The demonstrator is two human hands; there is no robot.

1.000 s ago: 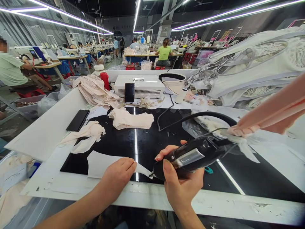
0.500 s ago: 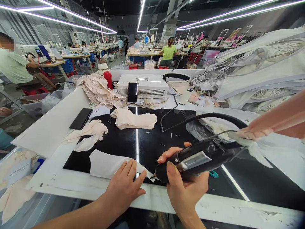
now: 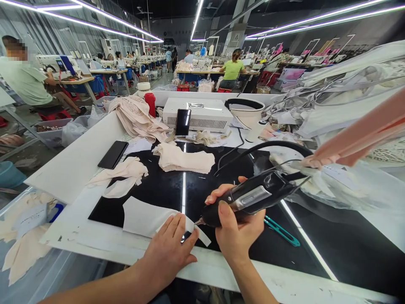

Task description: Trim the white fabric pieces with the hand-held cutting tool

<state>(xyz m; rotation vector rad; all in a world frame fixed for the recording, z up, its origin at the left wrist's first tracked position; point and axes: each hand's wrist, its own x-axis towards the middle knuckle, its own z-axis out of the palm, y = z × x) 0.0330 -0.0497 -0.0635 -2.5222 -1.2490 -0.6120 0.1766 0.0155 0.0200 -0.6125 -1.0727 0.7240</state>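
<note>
My left hand (image 3: 172,245) lies flat, fingers stretched out, on a white fabric piece (image 3: 141,216) near the table's front edge. In my right hand (image 3: 237,230) is a black corded hand tool (image 3: 249,198) with a silver side plate. Its pointed metal tip (image 3: 200,221) touches or nearly touches the fabric's right end, close to my left fingertips. A narrow strip (image 3: 202,236) sticks out there; I cannot tell whether it is joined to the rest. Pink cloth (image 3: 348,135) is tied around the tool's rear. A teal slotted tool (image 3: 281,231) lies right of my right hand.
Behind the work are a beige fabric stack (image 3: 186,158), loose beige pieces (image 3: 126,173), two phones (image 3: 113,154) and a white vented box (image 3: 198,113). White garments (image 3: 344,93) are heaped at right. A clear bin (image 3: 69,270) stands at left. People sit at sewing machines beyond.
The tool and my right hand have shifted left and slightly up relative to the fabric. A strip now stands out at the fabric's right end. More of the teal tool shows.
</note>
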